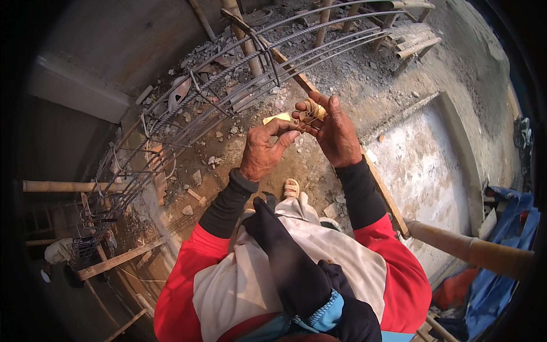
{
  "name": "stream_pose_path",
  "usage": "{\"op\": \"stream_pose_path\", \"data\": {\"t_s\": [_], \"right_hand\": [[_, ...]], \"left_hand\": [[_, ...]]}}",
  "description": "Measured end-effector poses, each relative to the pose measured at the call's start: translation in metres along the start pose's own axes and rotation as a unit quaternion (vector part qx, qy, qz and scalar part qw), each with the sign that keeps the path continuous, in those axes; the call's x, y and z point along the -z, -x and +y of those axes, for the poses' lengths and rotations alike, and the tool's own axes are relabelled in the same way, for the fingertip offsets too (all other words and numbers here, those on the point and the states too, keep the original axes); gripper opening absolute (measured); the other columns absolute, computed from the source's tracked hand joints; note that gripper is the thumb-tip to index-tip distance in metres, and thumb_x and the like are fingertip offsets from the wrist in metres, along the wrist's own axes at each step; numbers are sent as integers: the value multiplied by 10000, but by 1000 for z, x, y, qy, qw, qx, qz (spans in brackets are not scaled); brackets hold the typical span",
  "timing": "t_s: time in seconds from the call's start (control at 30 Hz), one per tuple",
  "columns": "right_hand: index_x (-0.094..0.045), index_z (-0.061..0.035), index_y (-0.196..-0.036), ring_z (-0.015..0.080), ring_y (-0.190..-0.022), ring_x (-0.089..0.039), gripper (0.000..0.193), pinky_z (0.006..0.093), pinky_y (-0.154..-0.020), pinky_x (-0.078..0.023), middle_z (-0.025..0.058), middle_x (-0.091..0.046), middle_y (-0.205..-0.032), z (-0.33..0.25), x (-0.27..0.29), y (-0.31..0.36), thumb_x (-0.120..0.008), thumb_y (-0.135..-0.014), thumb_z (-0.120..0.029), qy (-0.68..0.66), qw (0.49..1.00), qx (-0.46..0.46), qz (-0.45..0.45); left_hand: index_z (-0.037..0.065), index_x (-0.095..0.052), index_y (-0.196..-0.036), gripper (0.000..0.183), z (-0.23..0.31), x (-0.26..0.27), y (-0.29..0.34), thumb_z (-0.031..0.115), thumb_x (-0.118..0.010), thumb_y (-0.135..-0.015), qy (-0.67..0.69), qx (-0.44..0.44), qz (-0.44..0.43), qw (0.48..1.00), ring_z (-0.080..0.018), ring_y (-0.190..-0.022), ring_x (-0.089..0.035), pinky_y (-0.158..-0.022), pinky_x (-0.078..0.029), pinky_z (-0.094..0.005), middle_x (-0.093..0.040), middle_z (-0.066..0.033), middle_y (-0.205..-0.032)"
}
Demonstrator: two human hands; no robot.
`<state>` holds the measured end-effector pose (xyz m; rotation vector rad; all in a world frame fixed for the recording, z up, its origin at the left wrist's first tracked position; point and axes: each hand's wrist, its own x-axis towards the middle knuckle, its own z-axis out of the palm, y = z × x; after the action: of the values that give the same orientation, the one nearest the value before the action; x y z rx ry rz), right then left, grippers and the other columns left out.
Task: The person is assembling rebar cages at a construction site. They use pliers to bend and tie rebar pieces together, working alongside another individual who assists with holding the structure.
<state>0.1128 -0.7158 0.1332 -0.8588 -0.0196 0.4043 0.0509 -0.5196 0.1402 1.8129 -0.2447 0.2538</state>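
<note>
Pale yellow, a small roll (315, 109) sits at one o'clock from the centre, held in the bent fingers of the right hand (340, 137). The left hand (263, 150), near it toward eight o'clock, is narrow, thumb and forefinger close at a thin strand; whether they grip it I cannot tell. A steel cage (268, 52) curves from nine to one o'clock; a bamboo pole (473, 249) and blue tarp (501, 271) lie at four.
</note>
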Motion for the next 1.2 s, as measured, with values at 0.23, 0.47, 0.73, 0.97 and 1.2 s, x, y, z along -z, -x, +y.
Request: {"op": "stream_pose_path", "data": {"t_s": [0.23,0.47,0.73,0.97,1.2], "right_hand": [[-511,-49,-1365,100,-766,-538,372,277,-689,-481,22,-594,-979,19,-77,-10,-533,-1109,-319,-63,988,139,24],[-591,-49,-1286,23,-566,-402,331,202,-512,-345,-39,-540,-819,143,-182,50,-529,-1117,-328,63,991,85,-88],[-652,-56,-1206,9,-578,-425,291,191,-521,-361,-42,-551,-789,299,-271,174,-545,-1112,-310,214,943,-29,-253],[-620,-5,-1301,126,-864,-627,343,273,-735,-521,86,-667,-1086,353,-295,220,-524,-1115,-276,310,881,-32,-356],[-364,-90,-1616,283,-1160,-635,621,414,-1007,-510,216,-584,-1410,307,-362,181,-595,-1068,-271,395,789,217,-418]], "left_hand": [[29,-712,-1049,118,-27,66,139,88,-726,-948,-129,51,47,989,-271,-860,-751,-759,-565,-378,-755,-121,-916],[55,-736,-1185,264,-52,143,292,122,-715,-931,-108,239,-2,965,-329,-1061,-727,-948,-546,-383,-763,-167,-1101],[29,-613,-1407,433,37,273,335,255,-669,-1042,128,61,289,947,-171,-1208,-644,-1057,-480,-329,-746,-97,-1217],[31,-738,-1200,256,75,303,372,205,-711,-1015,202,115,345,909,-116,-936,-699,-829,-564,-273,-754,-35,-987],[24,-743,-1182,237,75,302,420,184,-716,-1010,209,150,378,889,-122,-876,-727,-761,-609,-278,-758,-47,-989]]}}
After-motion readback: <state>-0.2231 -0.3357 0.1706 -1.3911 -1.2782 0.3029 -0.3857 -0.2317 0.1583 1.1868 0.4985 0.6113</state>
